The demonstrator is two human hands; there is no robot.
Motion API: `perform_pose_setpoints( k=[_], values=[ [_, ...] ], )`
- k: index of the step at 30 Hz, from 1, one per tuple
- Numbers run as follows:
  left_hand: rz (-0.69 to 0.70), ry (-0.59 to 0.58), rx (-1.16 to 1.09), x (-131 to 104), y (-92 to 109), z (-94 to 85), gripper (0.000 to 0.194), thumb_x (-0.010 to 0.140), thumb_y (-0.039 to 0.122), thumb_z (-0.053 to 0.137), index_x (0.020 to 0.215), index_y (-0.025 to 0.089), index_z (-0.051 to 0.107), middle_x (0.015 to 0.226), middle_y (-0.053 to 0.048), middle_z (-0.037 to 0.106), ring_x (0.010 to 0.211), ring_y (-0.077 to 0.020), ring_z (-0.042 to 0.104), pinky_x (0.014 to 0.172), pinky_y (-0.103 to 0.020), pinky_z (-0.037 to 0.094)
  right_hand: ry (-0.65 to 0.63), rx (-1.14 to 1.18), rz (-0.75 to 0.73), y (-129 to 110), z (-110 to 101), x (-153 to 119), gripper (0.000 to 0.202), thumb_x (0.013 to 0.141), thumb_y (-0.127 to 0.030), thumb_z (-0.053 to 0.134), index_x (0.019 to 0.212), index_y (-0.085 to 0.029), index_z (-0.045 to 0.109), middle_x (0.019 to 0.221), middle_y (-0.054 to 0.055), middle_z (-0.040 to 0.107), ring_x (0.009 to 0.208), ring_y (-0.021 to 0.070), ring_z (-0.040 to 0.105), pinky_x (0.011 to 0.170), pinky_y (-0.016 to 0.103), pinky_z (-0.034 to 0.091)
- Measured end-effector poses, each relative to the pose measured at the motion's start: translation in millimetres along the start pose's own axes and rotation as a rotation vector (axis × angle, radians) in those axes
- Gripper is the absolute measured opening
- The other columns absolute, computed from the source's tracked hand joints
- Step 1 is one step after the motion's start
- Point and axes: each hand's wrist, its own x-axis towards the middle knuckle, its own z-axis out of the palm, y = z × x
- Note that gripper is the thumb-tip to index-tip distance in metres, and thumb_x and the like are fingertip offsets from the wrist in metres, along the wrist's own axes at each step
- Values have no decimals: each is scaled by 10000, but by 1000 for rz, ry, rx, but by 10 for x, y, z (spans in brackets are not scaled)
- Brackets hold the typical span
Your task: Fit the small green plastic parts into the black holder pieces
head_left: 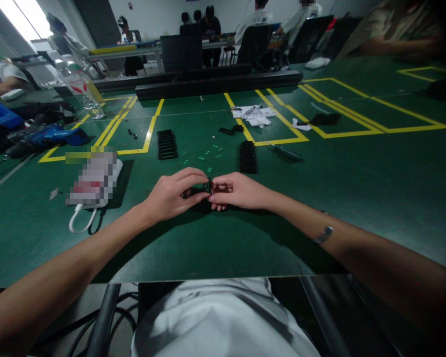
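In the head view, you hold a small black part (pixel 207 186) just above the near middle of the green table (pixel 215 253). Your left hand (pixel 182 191) pinches it between thumb and forefinger. Your right hand (pixel 232 191) meets it from the other side, fingers curled and tips touching it; you cannot tell whether they grip it too. Your hands are together at the part.

Just beyond them, green chips (pixel 201 158) lie loose on the table between two slotted black racks, the left rack (pixel 167 145) and the right rack (pixel 248 157). The slots are too small to show what they hold. Far to the left stands a clear bottle (pixel 77 87) with a red-marked label; you cannot tell whether liquid is in it. Nearer, left of your hands, lies a pale block (pixel 109 181) with a looped white cable (pixel 74 218).
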Motion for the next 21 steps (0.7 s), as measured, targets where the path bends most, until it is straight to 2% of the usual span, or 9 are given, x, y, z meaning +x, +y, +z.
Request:
perform_pose_setpoints(
  k=[3, 13, 21],
  values=[
    [-10, 33, -57, 3, 9, 22, 263, 916, 299, 646, 1149, 176, 641, 1174, -107, 640, 705, -102, 601, 633, -228, 505, 5, -3, 2, -14, 3, -4, 154, 865, -292, 658, 871, -142, 625, 783, 47, 726, 672, 133, 680, 662, 261, 568],
    [-39, 76, -131, 23, 60, 57, 228, 898, 273, 674, 1094, 158, 664, 1135, -108, 643, 882, -149, 623, 682, -235, 521, 8, -13, 6, -9, -1, -2, 157, 861, -301, 661, 873, -150, 621, 790, 45, 734, 670, 134, 686, 648, 255, 563],
    [-38, 77, -145, 30, 67, 55, 215, 905, 278, 666, 1084, 160, 664, 1132, -107, 642, 815, -131, 611, 649, -232, 514, 10, 0, 7, -11, 1, 3, 159, 857, -298, 670, 871, -146, 624, 793, 47, 733, 675, 133, 684, 659, 259, 563]
  ],
)
